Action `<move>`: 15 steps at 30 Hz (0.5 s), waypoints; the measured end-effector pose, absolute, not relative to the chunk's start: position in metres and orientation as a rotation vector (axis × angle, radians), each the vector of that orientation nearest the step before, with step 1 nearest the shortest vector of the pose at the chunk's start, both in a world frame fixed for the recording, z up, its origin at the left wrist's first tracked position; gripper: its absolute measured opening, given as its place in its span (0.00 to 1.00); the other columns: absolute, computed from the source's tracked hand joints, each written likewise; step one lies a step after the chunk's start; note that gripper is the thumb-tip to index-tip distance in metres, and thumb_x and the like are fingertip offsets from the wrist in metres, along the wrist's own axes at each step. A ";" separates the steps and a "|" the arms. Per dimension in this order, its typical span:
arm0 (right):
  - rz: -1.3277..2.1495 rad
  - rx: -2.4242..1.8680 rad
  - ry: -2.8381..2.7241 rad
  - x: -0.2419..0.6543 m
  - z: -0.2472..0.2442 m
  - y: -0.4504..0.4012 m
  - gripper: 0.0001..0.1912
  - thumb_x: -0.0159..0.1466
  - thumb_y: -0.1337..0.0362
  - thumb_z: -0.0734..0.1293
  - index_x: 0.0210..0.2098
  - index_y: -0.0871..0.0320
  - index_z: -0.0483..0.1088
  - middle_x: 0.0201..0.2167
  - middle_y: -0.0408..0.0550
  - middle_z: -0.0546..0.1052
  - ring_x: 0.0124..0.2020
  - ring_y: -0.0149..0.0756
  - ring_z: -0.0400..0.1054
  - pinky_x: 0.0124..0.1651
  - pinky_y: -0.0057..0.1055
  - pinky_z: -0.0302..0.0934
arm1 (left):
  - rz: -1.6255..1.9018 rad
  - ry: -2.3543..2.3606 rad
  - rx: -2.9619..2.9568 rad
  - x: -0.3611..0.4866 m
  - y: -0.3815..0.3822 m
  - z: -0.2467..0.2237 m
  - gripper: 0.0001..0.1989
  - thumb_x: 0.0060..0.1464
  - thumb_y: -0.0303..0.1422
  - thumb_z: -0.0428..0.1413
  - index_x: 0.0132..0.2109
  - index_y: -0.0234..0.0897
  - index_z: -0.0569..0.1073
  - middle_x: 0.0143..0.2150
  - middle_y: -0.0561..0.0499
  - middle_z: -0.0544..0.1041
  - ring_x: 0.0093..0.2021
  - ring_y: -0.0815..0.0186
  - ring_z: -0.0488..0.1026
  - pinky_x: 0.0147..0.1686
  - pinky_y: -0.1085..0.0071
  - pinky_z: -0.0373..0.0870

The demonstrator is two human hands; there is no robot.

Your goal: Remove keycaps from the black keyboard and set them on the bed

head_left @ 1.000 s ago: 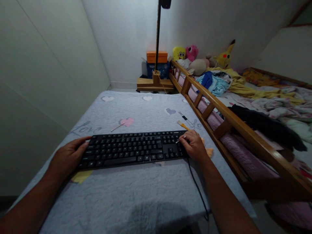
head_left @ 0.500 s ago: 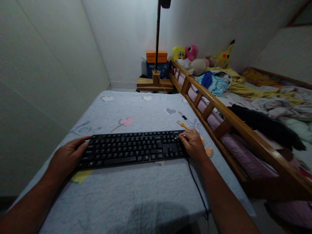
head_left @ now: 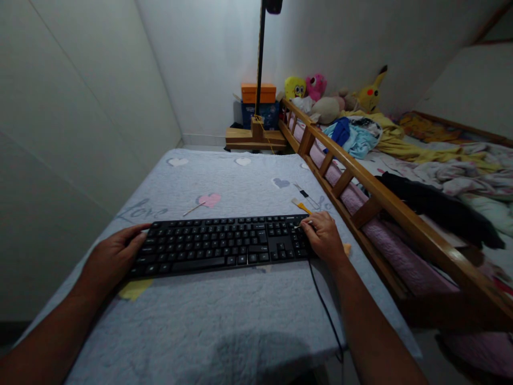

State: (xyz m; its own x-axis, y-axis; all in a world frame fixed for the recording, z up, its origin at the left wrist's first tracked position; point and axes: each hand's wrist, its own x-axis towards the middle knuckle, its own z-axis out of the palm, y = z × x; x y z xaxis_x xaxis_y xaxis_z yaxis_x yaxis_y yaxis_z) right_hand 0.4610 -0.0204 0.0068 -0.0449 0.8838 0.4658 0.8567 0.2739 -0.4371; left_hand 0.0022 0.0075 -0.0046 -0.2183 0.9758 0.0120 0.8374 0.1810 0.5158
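A black keyboard point(head_left: 208, 245) lies across the cloth-covered table. My left hand point(head_left: 114, 254) grips its left end, thumb and fingers along the edge. Over the number pad at the right end, my right hand point(head_left: 320, 232) pinches a thin white cotton swab point(head_left: 298, 225), its tip down at the keys. Behind the keyboard another cotton swab point(head_left: 194, 209) rests on the cloth. Just beyond my right hand lie a small brush point(head_left: 301, 205) with a yellow handle and a wire tool point(head_left: 305, 194) with a black middle.
The keyboard's cable point(head_left: 324, 305) runs down toward the table's front edge. A wooden bed rail point(head_left: 344, 166) borders the table on the right, with clothes and plush toys on the bed beyond. A pole on a wooden base point(head_left: 256, 140) and an orange box point(head_left: 258, 93) stand behind.
My right hand has shifted slightly right with the cotton swab, over the keyboard's rightmost keys. My left hand stays on the keyboard's left end.
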 end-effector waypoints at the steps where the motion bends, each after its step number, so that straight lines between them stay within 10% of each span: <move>1: 0.054 -1.569 -1.882 0.461 0.007 -0.020 0.10 0.64 0.65 0.62 0.28 0.55 0.72 0.30 0.47 0.76 0.39 0.41 0.64 0.46 0.40 0.55 | 0.606 2.146 1.723 0.003 0.007 -0.004 0.28 0.54 0.46 0.46 0.54 0.37 0.74 0.50 0.44 0.78 0.49 0.56 0.75 0.49 0.63 0.69; 15: 0.122 -1.554 -1.929 0.461 0.014 -0.026 0.11 0.63 0.65 0.61 0.24 0.55 0.68 0.27 0.46 0.73 0.37 0.40 0.64 0.44 0.39 0.55 | 0.618 2.135 1.712 0.000 0.008 -0.006 0.28 0.54 0.47 0.46 0.55 0.38 0.74 0.50 0.44 0.78 0.49 0.55 0.75 0.50 0.61 0.68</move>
State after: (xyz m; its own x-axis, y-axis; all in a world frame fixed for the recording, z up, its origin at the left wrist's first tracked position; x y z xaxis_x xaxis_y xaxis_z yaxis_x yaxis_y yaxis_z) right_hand 0.4606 -0.0261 0.0140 -0.0866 0.9021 0.4227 0.8418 0.2932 -0.4532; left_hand -0.0003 0.0079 -0.0060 -0.2206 0.9753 0.0103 0.8300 0.1822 0.5271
